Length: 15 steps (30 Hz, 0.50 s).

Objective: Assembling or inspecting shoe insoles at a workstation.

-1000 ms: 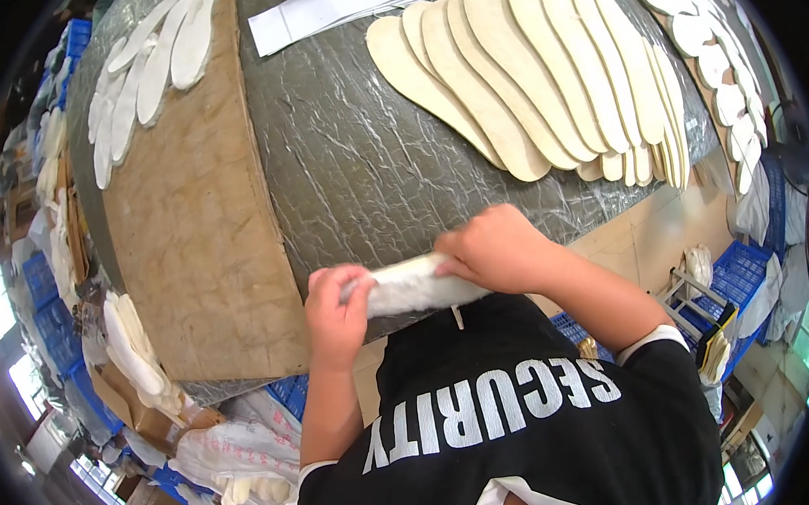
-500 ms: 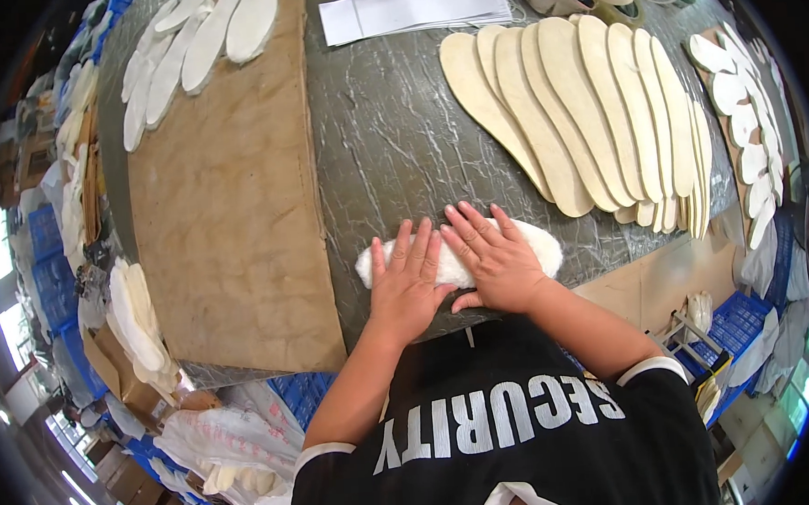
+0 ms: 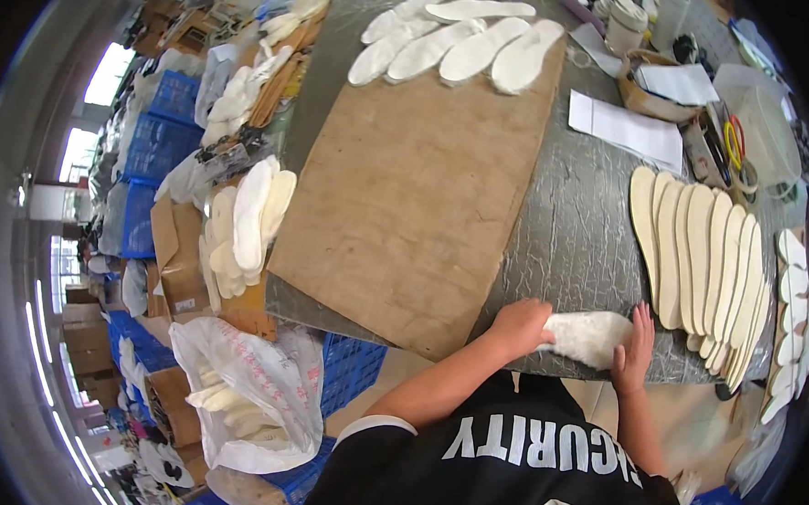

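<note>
A white fluffy insole (image 3: 590,338) lies at the front edge of the grey, film-covered table (image 3: 552,272). My left hand (image 3: 522,327) has its fingers curled closed around the insole's left end. At its right end, my right hand (image 3: 636,350) rests upright with fingers stretched out, its palm side against the insole. Right of my hands, several cream insoles (image 3: 705,260) are fanned out in an overlapping row. More white insoles (image 3: 472,52) lie along the far end of a brown board (image 3: 410,188).
White papers (image 3: 627,131) and a box with scissors (image 3: 735,144) stand at the far right. Another board of white insoles (image 3: 783,324) is beyond the cream ones. To the left are a cardboard box (image 3: 180,255) with insoles and a plastic bag (image 3: 256,388) of them.
My head view has swung left. Both hands, earlier flat on top of the insole, have moved apart to its two ends; the left has closed on its end.
</note>
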### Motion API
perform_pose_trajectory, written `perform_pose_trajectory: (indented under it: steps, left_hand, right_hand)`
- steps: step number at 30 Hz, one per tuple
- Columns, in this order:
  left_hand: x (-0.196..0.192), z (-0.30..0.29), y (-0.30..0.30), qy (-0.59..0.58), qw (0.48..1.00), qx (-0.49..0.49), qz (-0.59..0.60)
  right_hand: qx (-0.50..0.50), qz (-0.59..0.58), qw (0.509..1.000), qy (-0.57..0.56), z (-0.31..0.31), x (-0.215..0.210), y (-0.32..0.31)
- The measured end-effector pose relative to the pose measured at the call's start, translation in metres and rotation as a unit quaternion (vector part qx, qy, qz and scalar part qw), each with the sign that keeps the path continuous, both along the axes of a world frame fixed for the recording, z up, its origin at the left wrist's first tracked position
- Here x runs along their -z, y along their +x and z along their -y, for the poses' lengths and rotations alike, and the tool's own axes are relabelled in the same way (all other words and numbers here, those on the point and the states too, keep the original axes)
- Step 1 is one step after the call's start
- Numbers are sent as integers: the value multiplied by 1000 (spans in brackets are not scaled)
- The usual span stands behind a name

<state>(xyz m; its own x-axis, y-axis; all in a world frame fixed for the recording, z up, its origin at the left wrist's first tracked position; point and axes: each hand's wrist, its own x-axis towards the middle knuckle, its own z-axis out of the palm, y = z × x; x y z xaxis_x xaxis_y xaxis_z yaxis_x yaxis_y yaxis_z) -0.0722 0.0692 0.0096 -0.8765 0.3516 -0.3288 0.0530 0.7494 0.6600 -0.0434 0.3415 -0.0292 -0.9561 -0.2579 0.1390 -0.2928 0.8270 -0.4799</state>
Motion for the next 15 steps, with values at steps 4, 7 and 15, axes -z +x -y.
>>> perform_pose_trajectory:
  steps: [4, 7, 15]
  left_hand:
    - [-42, 81, 14, 193, 978, -59, -50]
    - [-96, 187, 39, 135, 924, -346, -87]
    - [-152, 429, 40, -392, 795, -331, -325]
  right_hand:
    - [44, 4, 992, -122, 14, -8, 10]
    - [16, 13, 991, -130, 33, -11, 11]
    - [4, 1, 995, -98, 69, -15, -13]
